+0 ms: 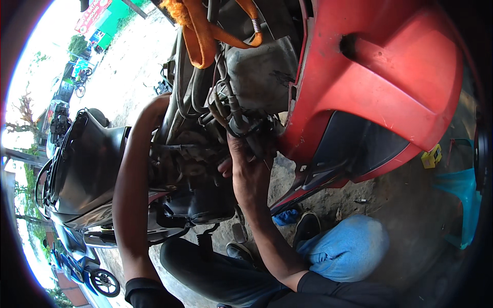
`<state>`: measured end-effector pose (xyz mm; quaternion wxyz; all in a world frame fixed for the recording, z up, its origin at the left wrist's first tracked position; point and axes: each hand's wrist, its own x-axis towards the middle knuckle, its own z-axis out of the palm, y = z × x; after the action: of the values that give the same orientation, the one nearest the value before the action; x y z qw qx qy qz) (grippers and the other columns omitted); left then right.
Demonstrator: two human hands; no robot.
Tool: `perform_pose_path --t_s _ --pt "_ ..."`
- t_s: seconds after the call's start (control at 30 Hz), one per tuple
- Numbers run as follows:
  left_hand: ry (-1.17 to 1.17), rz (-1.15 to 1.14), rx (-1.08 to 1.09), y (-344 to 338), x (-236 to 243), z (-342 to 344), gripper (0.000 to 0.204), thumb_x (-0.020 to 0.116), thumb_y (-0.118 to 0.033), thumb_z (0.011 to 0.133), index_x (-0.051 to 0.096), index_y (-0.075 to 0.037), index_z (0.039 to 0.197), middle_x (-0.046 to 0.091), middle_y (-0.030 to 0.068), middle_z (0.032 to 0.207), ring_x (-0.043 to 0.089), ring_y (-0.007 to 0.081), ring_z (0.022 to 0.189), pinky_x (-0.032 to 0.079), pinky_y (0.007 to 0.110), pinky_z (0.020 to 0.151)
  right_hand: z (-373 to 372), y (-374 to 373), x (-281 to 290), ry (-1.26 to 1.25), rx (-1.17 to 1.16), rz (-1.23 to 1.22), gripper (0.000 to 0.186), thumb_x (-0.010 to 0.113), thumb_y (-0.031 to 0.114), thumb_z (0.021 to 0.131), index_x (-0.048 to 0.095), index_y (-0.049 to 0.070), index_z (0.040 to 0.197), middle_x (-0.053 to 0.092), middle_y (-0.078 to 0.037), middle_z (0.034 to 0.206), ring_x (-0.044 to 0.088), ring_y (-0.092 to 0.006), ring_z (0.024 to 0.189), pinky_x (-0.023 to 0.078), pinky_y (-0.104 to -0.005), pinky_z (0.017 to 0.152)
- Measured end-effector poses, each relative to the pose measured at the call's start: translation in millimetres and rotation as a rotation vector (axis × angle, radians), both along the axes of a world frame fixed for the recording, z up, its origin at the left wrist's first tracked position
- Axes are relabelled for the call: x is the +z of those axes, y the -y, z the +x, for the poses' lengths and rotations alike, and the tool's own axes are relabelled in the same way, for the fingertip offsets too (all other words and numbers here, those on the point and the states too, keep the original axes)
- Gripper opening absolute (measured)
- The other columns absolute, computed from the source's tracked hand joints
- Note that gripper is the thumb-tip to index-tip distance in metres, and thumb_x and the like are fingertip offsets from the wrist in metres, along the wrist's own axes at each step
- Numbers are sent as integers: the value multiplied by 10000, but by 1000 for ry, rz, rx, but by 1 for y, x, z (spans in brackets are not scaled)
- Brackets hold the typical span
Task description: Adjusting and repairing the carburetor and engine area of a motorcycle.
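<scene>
A motorbike lies before me with its cables, hoses and engine [195,172] exposed. My right hand [249,179] reaches up into the parts in the middle. Its thumb presses beside a small round grey part [239,124] under a cable, with the fingers curled beneath; what they grip is hidden. On the far side of the frame tubes [177,97], my left hand [162,104] bends in behind them, and its fingers are out of sight. Just above both hands, a dusty grey cover [262,72] sits among the cables.
A red body panel [395,77] fills the right side, close to my right hand. An orange strap [197,36] hangs at the top. Left stands a dark fairing [92,164]. A turquoise plastic stool [462,200] and a small yellow box [431,156] are at the right.
</scene>
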<state>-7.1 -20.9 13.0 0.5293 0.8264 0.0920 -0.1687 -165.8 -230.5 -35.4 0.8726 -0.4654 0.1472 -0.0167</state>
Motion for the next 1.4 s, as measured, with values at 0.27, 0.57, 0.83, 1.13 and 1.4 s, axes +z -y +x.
perform_pose_path --t_s 0.27,0.57,0.83,1.13,1.4 --pt "-28 -28 -36 -17 -3 14 291 568 -105 879 608 62 1114 677 173 988 677 204 805 565 328 738 1 -4 -9 65 -97 -7 622 649 344 934 388 -3 1380 629 -65 900 501 -79 518 409 -218 456" --pt "97 -50 -47 3 11 -6 356 578 -130 909 574 99 1182 677 142 1028 666 172 883 533 295 825 1 -1 -9 63 -99 -36 673 655 361 930 365 -11 1410 600 -89 1051 531 -96 663 435 -234 538" --pt "46 -81 -73 -4 15 -7 336 537 -167 981 575 67 1219 679 126 1063 666 147 885 532 258 788 9 -15 -25 162 -279 -189 373 684 314 913 579 80 1184 587 -3 1008 528 -43 733 423 -195 502" --pt "97 -24 72 14 19 -21 301 564 -99 909 623 65 1154 694 125 992 676 164 807 540 275 743 8 -19 -26 109 -285 -159 472 716 320 890 516 48 1221 604 -10 947 550 -47 727 443 -195 514" --pt "71 15 60 -27 -20 7 319 583 -139 901 628 48 1155 693 111 991 652 145 807 524 307 750 4 -14 -27 84 -179 -246 508 668 381 914 498 51 1260 604 -55 1048 617 -109 759 501 -238 590"
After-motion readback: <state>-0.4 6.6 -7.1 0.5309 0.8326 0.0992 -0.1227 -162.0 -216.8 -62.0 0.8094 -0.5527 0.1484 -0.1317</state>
